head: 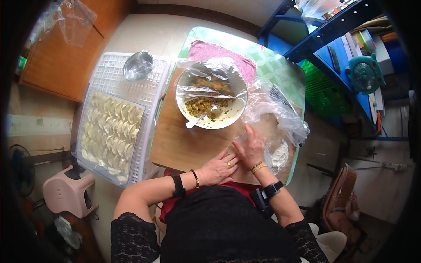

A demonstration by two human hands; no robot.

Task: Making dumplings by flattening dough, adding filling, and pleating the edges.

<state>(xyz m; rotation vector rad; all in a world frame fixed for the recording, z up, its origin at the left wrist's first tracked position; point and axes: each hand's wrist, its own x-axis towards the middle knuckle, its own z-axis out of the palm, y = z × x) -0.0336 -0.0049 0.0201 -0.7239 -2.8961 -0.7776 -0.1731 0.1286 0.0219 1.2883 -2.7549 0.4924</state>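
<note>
My left hand [218, 169], with a ring on one finger, lies at the near edge of the wooden board [184, 144]. Its fingers meet my right hand [251, 148], which rests on thin clear plastic at the board's near right. Whether either hand grips the plastic is hard to see. Beyond them stands a white bowl [227, 123] of chopped filling [197, 107], partly covered by plastic film, with a white spoon [197, 121] in it. White flour [279, 157] is heaped right of my right hand. Rows of dumplings [111, 131] fill a clear tray at the left.
The tray rests on a white plastic basket [108, 69], with a metal bowl [138, 65] at its back. Crumpled plastic [279, 115] lies right of the filling bowl, and a pink cloth [220, 56] behind it. A pink stool [67, 192] stands at lower left.
</note>
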